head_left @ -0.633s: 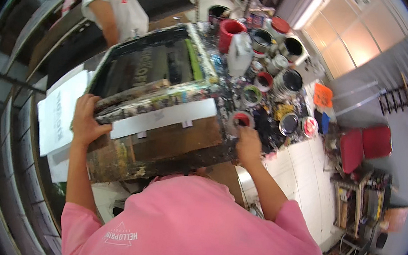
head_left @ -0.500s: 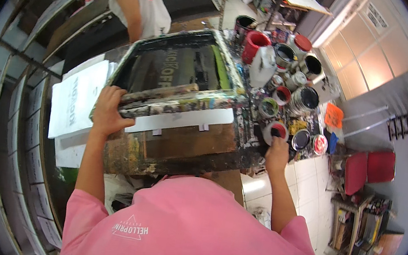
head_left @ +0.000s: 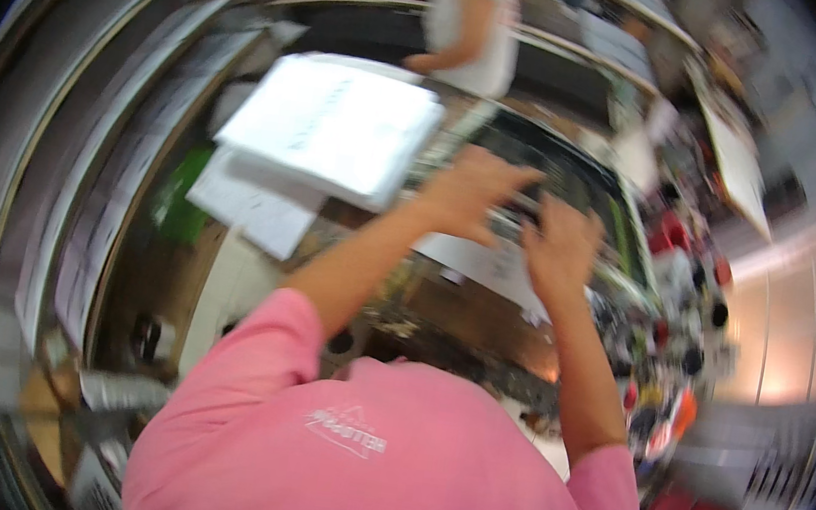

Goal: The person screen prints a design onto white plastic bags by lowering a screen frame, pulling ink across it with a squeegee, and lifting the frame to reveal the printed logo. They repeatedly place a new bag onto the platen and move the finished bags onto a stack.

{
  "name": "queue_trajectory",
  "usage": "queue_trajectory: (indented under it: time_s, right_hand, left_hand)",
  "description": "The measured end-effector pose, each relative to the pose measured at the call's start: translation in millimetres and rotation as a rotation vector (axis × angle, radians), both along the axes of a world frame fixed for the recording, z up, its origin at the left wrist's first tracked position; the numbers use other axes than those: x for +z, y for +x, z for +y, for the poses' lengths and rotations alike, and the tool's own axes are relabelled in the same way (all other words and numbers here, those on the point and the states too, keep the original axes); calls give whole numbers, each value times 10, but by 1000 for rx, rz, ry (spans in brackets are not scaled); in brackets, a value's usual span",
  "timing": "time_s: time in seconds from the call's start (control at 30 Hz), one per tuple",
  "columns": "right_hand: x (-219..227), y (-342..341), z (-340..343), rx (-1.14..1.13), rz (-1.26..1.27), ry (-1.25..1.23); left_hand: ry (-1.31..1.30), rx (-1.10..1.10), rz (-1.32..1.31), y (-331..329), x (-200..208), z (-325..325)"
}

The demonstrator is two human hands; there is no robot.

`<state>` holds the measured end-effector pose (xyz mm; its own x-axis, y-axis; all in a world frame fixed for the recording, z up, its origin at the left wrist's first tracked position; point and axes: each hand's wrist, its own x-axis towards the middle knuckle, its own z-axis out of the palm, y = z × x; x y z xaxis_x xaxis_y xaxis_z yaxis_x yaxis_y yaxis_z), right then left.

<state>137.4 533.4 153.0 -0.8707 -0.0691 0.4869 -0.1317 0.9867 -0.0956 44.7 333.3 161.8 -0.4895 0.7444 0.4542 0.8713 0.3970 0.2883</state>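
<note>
My left hand (head_left: 473, 194) is over the near left part of a screen-printing frame (head_left: 570, 173), fingers stretched and thumb apart. Close beside it, my right hand (head_left: 565, 248) reaches over the frame's near edge with its fingers spread. Between and under the fingers the view is smeared, and whether they touch the frame or a squeegee there I cannot make out. The frame has a dark mesh and a green strip along its right side. A white strip (head_left: 473, 260) lies before it on the brown printing board (head_left: 482, 316).
A thick stack of white printed sheets (head_left: 332, 126) lies left of the frame, with loose sheets (head_left: 267, 211) below it. Ink pots and cans (head_left: 666, 330) crowd the right. Racks (head_left: 88, 148) stand at the left. A person in a white shirt (head_left: 474, 26) is beyond the table.
My right hand has left the ink pot at the right and come to the frame. My left hand has moved off the frame's left corner to beside it. The view has swung left.
</note>
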Motion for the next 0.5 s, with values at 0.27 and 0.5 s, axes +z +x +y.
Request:
queue_trajectory:
  time_s: [0.27, 0.5]
  right_hand:
    - [-351, -211, 248, -210, 153, 432]
    - [111, -83, -239, -118, 88, 276]
  left_hand:
    - [289, 155, 311, 841, -54, -516]
    - [318, 1184, 57, 3021, -1021, -3036]
